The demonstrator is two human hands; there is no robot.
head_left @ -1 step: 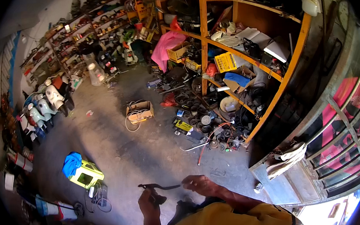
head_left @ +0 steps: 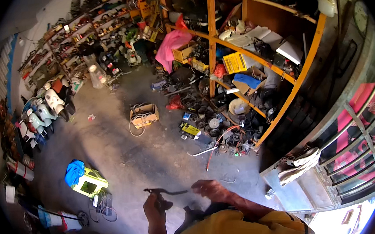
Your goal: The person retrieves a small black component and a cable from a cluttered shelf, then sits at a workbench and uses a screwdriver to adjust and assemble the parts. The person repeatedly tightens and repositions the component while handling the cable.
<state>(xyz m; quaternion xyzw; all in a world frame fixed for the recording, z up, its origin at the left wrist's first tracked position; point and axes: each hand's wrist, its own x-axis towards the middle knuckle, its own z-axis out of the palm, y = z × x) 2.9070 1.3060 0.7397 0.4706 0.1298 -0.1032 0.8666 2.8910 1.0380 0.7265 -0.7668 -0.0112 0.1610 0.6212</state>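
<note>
A dark, thin, slightly curved strip (head_left: pixel 172 192) stretches crosswise in front of me; its exact kind I cannot make out. My left hand (head_left: pixel 154 206) is closed around its left end, with the thumb toward the right. Close to the strip's other end is my right hand (head_left: pixel 208 189), fingers loosely extended to the left, with a narrow gap seeming to separate them from it. Both hands are in shade, so finger detail is faint.
A cardboard box (head_left: pixel 144 116) with coiled cable sits on the floor ahead. At left is a yellow-green case (head_left: pixel 90 181) under a blue cloth (head_left: pixel 74 172). Loose parts (head_left: pixel 215 123) crowd the base of the wooden shelving (head_left: pixel 282 124). A metal-framed panel with bars (head_left: pixel 359 140) stands at right.
The view has shifted slightly. My left hand still grips the dark strip, and my right hand has moved only a little, staying near its right end.
</note>
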